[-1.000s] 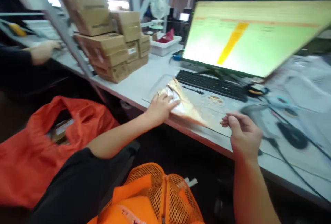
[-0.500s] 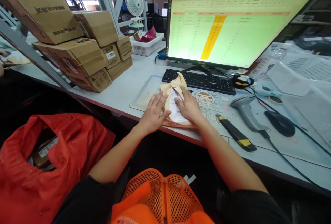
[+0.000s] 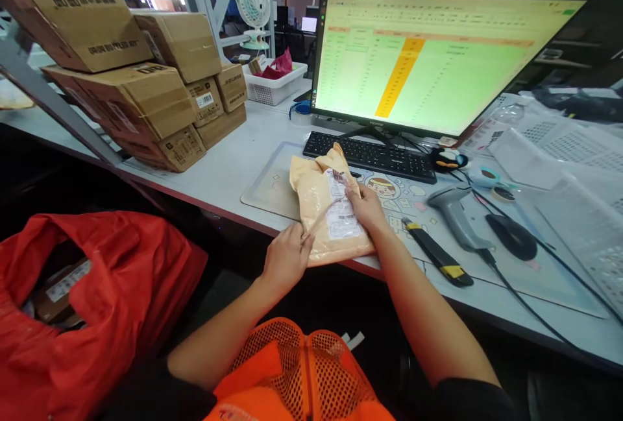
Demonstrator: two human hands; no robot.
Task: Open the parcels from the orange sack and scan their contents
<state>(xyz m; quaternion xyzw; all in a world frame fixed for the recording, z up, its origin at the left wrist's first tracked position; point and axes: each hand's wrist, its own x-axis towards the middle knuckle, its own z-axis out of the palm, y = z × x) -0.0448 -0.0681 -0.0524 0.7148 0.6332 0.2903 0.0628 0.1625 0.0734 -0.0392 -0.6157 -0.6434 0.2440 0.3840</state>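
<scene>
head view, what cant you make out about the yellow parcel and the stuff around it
- Print on the label of the parcel: too small, partly under the thumb of the right hand.
- Grip of the right hand: fingers hidden behind the parcel's edge.
- Fingertips of the left hand: tucked under the parcel.
- Text on the monitor: too small.
- Contents of the red bag: mostly hidden by its folds.

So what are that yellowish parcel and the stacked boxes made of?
The parcel looks like thin, slightly glossy plastic film: it wrinkles and sags, with a white paper label stuck on. The boxes look like matte brown cardboard, judging by their sharp folded edges and dull surface.
</scene>
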